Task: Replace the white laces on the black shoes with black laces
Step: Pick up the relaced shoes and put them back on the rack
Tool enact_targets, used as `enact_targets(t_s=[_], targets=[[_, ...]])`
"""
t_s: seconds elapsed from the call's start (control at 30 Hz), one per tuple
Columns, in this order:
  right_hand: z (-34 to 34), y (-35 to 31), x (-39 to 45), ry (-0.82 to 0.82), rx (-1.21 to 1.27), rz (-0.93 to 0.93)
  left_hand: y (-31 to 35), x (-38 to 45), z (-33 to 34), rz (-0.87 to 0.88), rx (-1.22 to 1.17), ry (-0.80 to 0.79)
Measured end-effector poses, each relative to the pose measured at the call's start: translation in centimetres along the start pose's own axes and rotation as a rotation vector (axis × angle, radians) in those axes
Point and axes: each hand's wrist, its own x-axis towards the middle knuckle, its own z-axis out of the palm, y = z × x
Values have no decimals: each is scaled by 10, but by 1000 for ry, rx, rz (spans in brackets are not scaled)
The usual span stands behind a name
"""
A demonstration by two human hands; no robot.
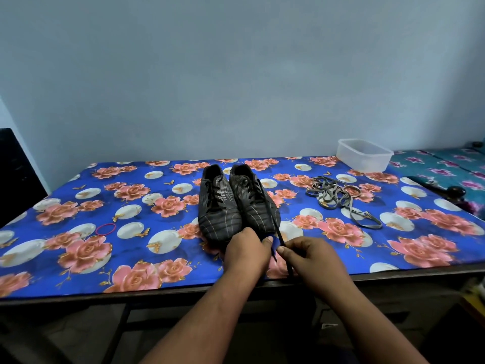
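My left hand (246, 248) grips the shoes' (236, 203) near toes; my right hand (307, 254) pinches the black lace (275, 222) just right of them.

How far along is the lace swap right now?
Done: the old white laces lie loose on the table, and both shoes show black lacing. In hand: the left hand and right hand hold the black lace trailing from the right-side shoe. Left: finishing and tying it.

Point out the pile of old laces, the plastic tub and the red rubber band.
old laces (334, 197): head view, middle of the tangled pile.
plastic tub (363, 160): head view, its front wall.
red rubber band (97, 229): head view, left arc of the loop.
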Motion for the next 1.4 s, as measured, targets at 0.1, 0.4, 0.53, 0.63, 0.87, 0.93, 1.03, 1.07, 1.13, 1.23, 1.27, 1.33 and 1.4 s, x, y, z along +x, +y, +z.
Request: enact_targets(t_s=[0.1,0.4,0.53,0.63,0.87,0.93,1.03,1.07,1.13,1.23,1.27,1.33,1.4], targets=[[2,0,-1,0,-32,-1,-3,3,-3,-21,-87,0],[-4,-3,2,33,-24,-9,-17,-27,-13,127,-451,-135],[2,-7,5,-30,46,17,-15,-36,-16,161,-558,-190],[3,-7,1,-68,106,44,-17,-36,-15,182,-558,-192],[-3,-7,-12,-95,-6,1,-12,-40,-21,121,-624,-289],[-3,-5,-16,-39,-116,-47,-11,-40,-24,89,-663,-334],[-4,-4,-17,5,-190,-71,-10,-38,-27,45,-717,-395],[-4,-5,-17,7,-228,-77,-10,-38,-27,37,-722,-409],[-3,-6,-19,26,-305,-99,-10,-37,-28,28,-708,-434],[-1,-4,-24,76,-309,-107,-9,-35,-33,24,-636,-483],[-1,-2,-24,89,-284,-101,-8,-33,-33,14,-613,-490],[-1,0,-24,97,-208,-89,-5,-25,-33,-28,-619,-474],[-2,1,-23,85,-90,-82,2,-16,-33,-77,-717,-476]])
